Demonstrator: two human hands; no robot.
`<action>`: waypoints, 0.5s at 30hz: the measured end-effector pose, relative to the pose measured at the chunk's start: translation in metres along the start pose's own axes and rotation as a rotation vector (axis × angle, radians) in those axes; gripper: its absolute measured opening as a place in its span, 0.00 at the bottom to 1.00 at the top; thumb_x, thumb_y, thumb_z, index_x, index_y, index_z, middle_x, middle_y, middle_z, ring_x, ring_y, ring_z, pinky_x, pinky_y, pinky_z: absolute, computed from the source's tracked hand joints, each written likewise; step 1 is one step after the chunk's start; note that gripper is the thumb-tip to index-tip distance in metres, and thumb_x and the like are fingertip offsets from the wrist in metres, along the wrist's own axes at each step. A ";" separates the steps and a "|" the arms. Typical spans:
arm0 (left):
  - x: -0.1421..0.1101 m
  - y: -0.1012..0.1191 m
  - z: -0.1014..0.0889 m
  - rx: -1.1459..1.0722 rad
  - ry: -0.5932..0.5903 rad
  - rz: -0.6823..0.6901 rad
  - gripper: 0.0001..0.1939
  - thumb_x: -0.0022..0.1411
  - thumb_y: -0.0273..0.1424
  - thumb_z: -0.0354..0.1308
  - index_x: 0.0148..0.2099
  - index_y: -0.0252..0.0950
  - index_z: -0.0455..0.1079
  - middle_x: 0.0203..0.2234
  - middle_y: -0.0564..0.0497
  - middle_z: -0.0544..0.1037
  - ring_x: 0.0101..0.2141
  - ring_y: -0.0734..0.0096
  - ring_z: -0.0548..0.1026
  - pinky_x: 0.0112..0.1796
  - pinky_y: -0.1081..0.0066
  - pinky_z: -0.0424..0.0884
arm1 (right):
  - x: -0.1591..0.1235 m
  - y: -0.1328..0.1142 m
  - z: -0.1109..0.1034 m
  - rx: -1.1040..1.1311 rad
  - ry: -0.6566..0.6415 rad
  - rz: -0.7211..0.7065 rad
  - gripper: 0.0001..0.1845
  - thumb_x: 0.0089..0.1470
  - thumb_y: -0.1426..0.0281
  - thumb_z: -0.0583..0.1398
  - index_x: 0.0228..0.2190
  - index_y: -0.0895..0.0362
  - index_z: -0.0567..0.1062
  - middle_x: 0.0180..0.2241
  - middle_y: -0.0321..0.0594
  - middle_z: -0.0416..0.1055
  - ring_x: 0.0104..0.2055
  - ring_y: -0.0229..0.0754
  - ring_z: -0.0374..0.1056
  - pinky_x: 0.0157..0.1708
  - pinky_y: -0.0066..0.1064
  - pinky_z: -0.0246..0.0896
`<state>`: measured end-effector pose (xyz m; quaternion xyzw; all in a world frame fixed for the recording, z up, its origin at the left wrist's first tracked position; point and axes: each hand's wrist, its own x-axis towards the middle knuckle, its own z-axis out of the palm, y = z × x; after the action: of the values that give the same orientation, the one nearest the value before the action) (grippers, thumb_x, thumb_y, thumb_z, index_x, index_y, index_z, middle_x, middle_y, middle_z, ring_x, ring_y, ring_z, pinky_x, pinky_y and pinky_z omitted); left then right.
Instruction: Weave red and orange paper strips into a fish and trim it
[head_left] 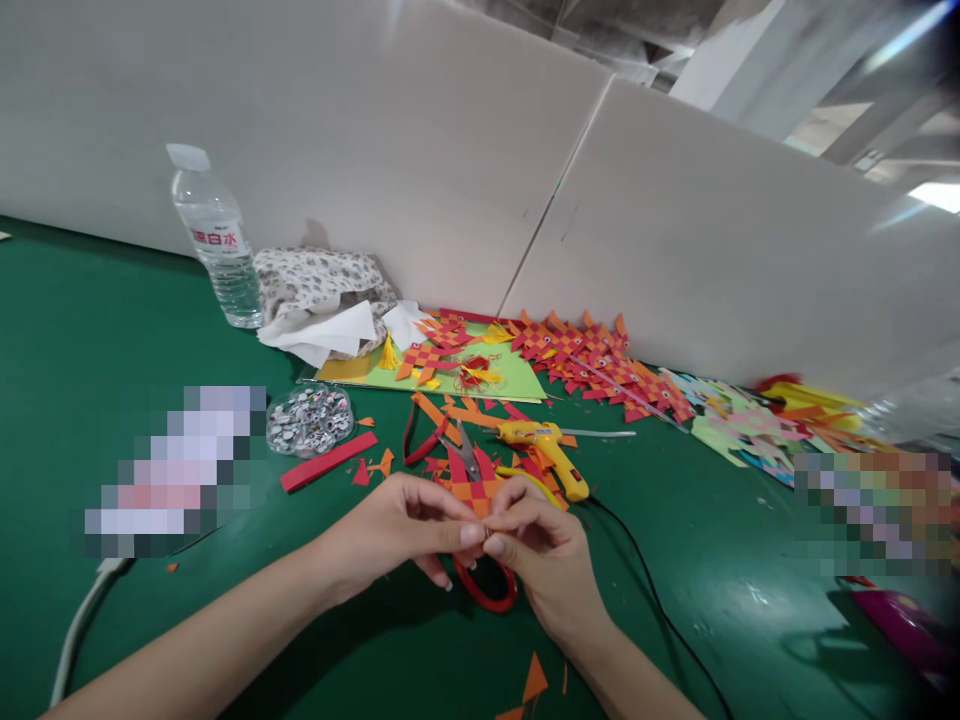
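At the middle of the table, my left hand [420, 525] and my right hand [544, 540] meet fingertip to fingertip. Both pinch something tiny, mostly hidden by the thumbs and too small to name. Under them lie red-handled scissors [491, 590] and a woven red and orange paper piece [472, 492], partly covered by my fingers. Just beyond my right hand rests a yellow glue gun [541, 440] with a glue stick in its rear. Red-handled pliers or cutters [429, 442] lie among orange and red paper scraps [382, 463].
A clear dish of googly eyes [310, 420] and a red strip [328, 462] lie to the left. A water bottle [217, 240] and a patterned cloth pouch [322, 285] stand by the partition [420, 150]. Woven paper fish [585, 350] are piled behind. The glue gun's black cord [652, 580] runs down right.
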<state>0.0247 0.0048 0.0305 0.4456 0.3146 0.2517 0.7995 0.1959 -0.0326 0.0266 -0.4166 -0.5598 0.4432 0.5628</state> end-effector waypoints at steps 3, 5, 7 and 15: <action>0.000 -0.001 0.000 -0.005 -0.006 0.012 0.12 0.45 0.37 0.68 0.31 0.35 0.77 0.22 0.52 0.78 0.24 0.75 0.73 0.22 0.78 0.71 | 0.000 -0.002 0.001 -0.008 -0.003 0.001 0.04 0.39 0.68 0.70 0.23 0.48 0.80 0.26 0.34 0.64 0.28 0.35 0.62 0.28 0.28 0.60; 0.001 -0.001 0.000 -0.002 -0.010 0.019 0.11 0.46 0.37 0.67 0.30 0.35 0.77 0.22 0.52 0.77 0.24 0.76 0.73 0.22 0.78 0.71 | 0.001 -0.003 0.002 -0.010 0.001 0.002 0.04 0.39 0.67 0.70 0.22 0.49 0.80 0.25 0.34 0.64 0.28 0.35 0.61 0.27 0.28 0.60; 0.001 -0.002 0.000 -0.001 -0.006 0.023 0.11 0.46 0.37 0.67 0.30 0.35 0.77 0.22 0.53 0.77 0.24 0.76 0.73 0.22 0.78 0.71 | 0.001 -0.003 0.002 -0.013 0.007 0.004 0.04 0.38 0.67 0.70 0.22 0.49 0.80 0.25 0.34 0.64 0.27 0.35 0.61 0.27 0.28 0.61; 0.001 -0.003 0.000 -0.028 -0.005 0.027 0.09 0.46 0.35 0.67 0.30 0.36 0.78 0.20 0.53 0.77 0.22 0.78 0.73 0.21 0.79 0.72 | 0.000 0.000 0.002 0.004 0.004 0.008 0.05 0.39 0.69 0.70 0.23 0.47 0.80 0.25 0.34 0.64 0.28 0.35 0.62 0.27 0.27 0.60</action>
<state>0.0253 0.0040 0.0279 0.4391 0.3029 0.2656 0.8031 0.1942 -0.0324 0.0270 -0.4183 -0.5562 0.4457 0.5630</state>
